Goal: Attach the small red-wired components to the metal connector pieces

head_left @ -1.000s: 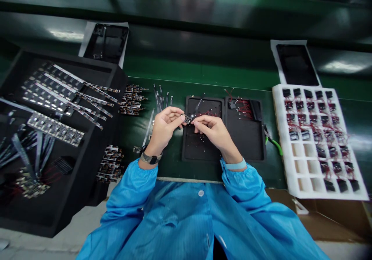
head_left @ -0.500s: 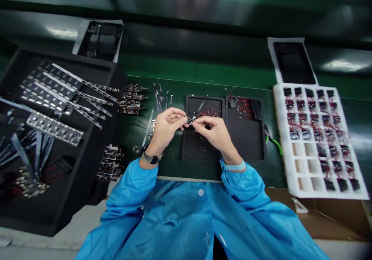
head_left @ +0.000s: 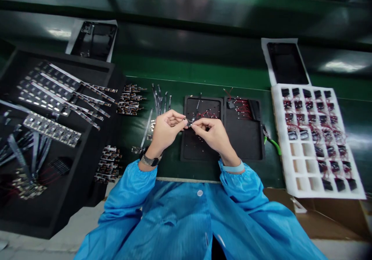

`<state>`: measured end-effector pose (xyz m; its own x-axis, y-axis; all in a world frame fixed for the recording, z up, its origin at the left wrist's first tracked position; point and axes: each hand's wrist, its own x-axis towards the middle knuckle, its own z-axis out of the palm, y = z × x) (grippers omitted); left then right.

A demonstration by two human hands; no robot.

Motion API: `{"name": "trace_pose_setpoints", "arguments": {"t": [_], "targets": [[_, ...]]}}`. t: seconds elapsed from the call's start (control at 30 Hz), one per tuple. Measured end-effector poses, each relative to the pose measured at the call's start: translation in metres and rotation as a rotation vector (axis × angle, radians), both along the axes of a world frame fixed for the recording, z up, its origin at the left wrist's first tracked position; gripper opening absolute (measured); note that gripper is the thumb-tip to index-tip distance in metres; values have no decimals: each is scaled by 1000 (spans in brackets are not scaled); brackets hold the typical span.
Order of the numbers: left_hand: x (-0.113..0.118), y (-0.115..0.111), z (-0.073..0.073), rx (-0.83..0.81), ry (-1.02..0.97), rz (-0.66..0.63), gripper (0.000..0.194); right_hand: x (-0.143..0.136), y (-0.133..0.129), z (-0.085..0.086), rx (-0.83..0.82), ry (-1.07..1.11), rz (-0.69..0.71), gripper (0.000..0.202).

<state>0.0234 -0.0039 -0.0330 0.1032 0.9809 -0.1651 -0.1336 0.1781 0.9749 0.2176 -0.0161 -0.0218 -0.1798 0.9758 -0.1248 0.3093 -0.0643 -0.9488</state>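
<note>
A small circuit board (head_left: 189,123) is pinched between my two hands above the left part of a black tray (head_left: 190,151). My left hand (head_left: 170,126) grips its left end between thumb and fingers, the other fingers curled. From the opposite side, my right hand (head_left: 209,133) holds the board's right end with thumb and index fingertip. A dark flat ribbon cable (head_left: 198,104) rises from near the board; whether it is joined to it I cannot make out. Behind the hands, small parts with red wires (head_left: 207,112) lie in the tray, partly covered by my fingers.
Left stands a black foam box (head_left: 84,151) with circuit board panels (head_left: 52,128) and ribbon cables. Stacked boards (head_left: 130,100) and loose ribbon cables (head_left: 157,99) lie beside it. Green-handled cutters (head_left: 273,143) rest right of the tray, near a white foam tray (head_left: 300,167) of black wired parts.
The ribbon cable near the board now stands more upright. My right fingertips have shifted slightly left along the board. The whole view has moved a little.
</note>
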Motion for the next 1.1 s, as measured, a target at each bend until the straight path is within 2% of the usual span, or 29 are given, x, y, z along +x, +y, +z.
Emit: {"name": "trace_pose_setpoints", "arguments": {"t": [0.2, 0.37, 0.63, 0.93, 1.1], "targets": [[-5, 2, 6, -49, -86, -62, 31, 5, 2, -1, -91, 157, 42, 26], [-8, 4, 4, -94, -146, -114, 34, 6, 3, 2, -145, 243, 87, 32], [-13, 7, 5, -124, -158, -160, 37, 6, 1, -7, -155, 297, 98, 28], [-15, 6, 5, -112, -125, -175, 37, 4, 2, 0, -165, 276, 96, 34], [-14, 5, 4, -107, -136, -176, 37, 4, 1, -6, -157, 270, 106, 34]]}}
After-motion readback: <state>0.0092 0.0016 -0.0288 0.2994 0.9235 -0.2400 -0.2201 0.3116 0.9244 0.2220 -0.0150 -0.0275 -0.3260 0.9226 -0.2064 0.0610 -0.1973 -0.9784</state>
